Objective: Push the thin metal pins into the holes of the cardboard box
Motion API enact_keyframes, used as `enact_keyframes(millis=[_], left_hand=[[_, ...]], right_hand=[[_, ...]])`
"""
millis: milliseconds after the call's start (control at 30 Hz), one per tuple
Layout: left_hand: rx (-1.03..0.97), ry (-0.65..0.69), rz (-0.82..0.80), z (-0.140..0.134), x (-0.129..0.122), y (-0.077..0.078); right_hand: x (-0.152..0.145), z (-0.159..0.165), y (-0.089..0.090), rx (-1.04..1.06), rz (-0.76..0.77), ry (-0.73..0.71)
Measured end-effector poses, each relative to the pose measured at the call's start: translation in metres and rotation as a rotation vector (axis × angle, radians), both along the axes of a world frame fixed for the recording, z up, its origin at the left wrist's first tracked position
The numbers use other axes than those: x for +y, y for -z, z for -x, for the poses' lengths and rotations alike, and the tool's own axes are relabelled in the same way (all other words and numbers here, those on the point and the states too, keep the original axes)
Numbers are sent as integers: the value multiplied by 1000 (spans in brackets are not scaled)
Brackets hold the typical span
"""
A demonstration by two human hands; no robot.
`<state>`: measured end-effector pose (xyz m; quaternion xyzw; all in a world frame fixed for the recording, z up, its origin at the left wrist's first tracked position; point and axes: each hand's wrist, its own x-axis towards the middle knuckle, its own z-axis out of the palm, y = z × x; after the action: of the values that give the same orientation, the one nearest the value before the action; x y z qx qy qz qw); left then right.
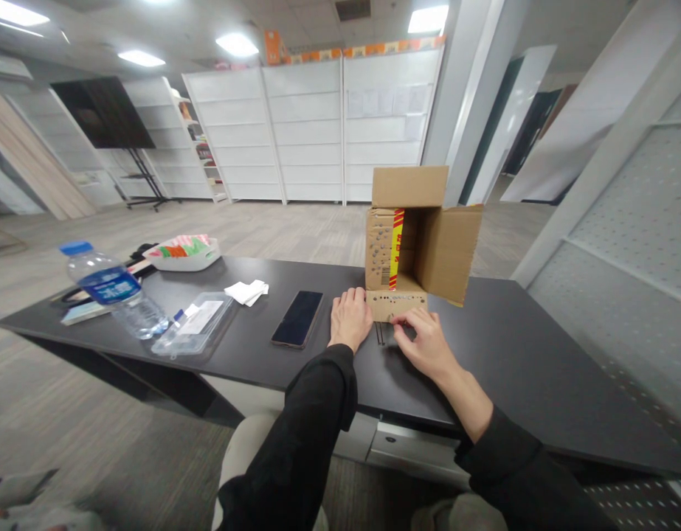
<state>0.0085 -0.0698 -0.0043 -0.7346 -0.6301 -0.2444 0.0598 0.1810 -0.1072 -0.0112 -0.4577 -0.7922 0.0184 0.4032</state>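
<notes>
An open cardboard box (429, 251) stands on the dark desk, its opening facing me. Its lower flap (398, 301) lies toward me and carries a row of small dark holes or dots. My left hand (351, 318) rests palm down at the flap's left edge, fingers lying on the desk. At the flap's front edge, my right hand (426, 343) has thumb and forefinger brought together; whatever is between them is too small to make out. Two thin dark pieces like long screws or nails (380, 334) lie between the hands. Small round grey spots dot the box's left flap (381, 247).
Left of my left hand lies a phone (299, 318). Farther left are white tissues (247, 292), a clear plastic case (195, 324), a tilted water bottle (116, 289) and a white basket (184, 256). A perforated white panel (639, 243) stands beyond the desk's right side.
</notes>
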Motion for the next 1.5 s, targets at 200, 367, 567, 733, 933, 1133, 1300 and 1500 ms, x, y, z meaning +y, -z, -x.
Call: enact_keyframes(millis=[200, 367, 567, 733, 933, 1133, 1300, 1500], left_hand=[[-2, 3, -6, 0, 1, 1], [-12, 6, 1, 1, 1, 0], [-17, 4, 17, 0, 0, 0], [-24, 5, 16, 0, 0, 0], [-20, 2, 16, 0, 0, 0], [-20, 7, 4, 0, 0, 1], [-21, 5, 19, 0, 0, -1], [-7, 2, 27, 0, -2, -4]], right_hand=[[-8, -3, 2, -73, 89, -90], [-9, 0, 1, -101, 141, -114], [-9, 1, 1, -135, 184, -129], [-10, 2, 1, -149, 196, -143], [-10, 3, 0, -165, 216, -137], [-10, 3, -1, -169, 230, -128], [-10, 3, -1, -170, 242, -128], [-10, 4, -1, -203, 268, -135]])
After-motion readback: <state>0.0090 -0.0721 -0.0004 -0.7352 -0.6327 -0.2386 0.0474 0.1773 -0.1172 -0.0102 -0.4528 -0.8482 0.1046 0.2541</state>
